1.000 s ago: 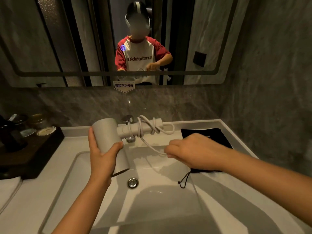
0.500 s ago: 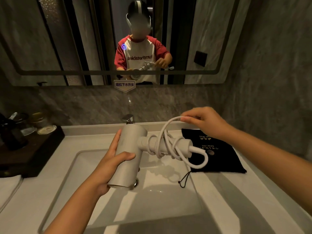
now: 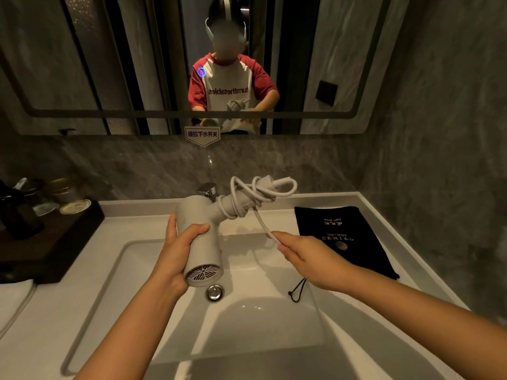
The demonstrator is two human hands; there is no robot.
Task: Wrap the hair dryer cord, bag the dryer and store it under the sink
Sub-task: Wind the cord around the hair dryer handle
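A dim bathroom with grey marbled walls is seen from above a white vanity counter with a rectangular sink sunk into it. Nearest the viewer, two bare forearms are stretched over the basin, whose floor lies bare around the round metal drain. The hair dryer, pale grey, is gripped around its barrel by the left hand, with its grille end turned toward the viewer above the drain. The white cord is coiled in loose loops around the handle, which points away to the right; one free strand is pinched taut between the fingertips of the right hand. Just right of the basin's edge, a flat black drawstring bag is laid on the counter, its cord loop hanging over the sink rim. At the left edge, a dark wooden tray of jars is set well apart from the hands. Behind the dryer, a chrome faucet is partly hidden. Farthest back, the person is reflected in a wide mirror
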